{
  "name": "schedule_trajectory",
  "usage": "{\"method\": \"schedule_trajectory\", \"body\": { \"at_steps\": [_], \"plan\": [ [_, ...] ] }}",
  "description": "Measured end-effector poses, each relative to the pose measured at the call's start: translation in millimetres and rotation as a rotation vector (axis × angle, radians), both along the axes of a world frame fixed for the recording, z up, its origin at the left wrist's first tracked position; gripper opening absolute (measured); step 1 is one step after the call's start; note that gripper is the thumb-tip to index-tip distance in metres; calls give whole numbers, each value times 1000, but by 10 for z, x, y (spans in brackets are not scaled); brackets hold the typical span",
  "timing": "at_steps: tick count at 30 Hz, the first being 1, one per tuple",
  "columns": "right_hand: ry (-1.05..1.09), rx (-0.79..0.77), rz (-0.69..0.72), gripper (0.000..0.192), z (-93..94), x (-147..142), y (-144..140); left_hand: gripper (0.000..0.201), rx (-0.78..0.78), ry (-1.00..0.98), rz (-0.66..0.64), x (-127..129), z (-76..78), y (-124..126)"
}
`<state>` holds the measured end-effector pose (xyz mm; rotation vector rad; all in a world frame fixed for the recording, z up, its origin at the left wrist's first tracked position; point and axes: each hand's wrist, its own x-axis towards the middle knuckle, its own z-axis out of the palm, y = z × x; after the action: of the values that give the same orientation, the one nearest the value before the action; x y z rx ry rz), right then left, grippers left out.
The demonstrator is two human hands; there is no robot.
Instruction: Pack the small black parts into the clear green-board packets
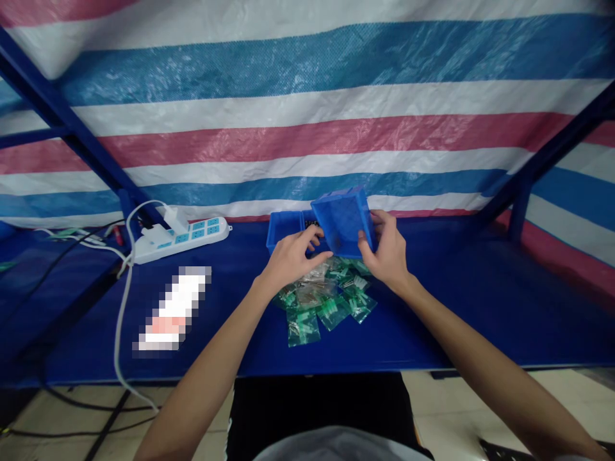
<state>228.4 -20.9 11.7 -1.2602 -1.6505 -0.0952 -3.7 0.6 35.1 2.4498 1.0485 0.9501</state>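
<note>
My right hand [388,248] grips a blue plastic bin [343,221] by its right wall, with the thumb inside. The bin is tilted, its inside turned toward me, above a pile of small zip bags. My left hand [298,255] is beside the bin's lower left edge, fingers loosely curled and thumb apart, with nothing visible in it. Below the hands lie several clear bags [314,291] and green-tinted bags [303,326] with small parts inside. Behind my left hand stands another blue bin [283,225]. Small dark pieces [312,224] show to its right, partly hidden.
A white power strip [192,235] with plugs and cables lies at the back left. A white cable [120,320] runs over the table's front edge. A pixelated patch [175,310] covers something on the left. Blue frame posts and a striped tarp [307,141] stand behind the blue table [461,307].
</note>
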Motion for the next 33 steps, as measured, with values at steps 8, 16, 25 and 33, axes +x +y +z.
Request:
{"method": "schedule_trajectory", "body": {
  "at_steps": [8,16,25,33],
  "plan": [
    [22,6,4,56,20,-72,-64,25,429,320,-12,54,-39,-41],
    [74,8,-36,54,62,-14,-26,22,375,-28,-34,81,-5,-68],
    [538,-153,-120,53,-78,319,326,19,-139,-55,-144,129,5,-64],
    [931,-553,11,34,-297,451,584,38,105,396,-25,238,-185,-127]
  ]
}}
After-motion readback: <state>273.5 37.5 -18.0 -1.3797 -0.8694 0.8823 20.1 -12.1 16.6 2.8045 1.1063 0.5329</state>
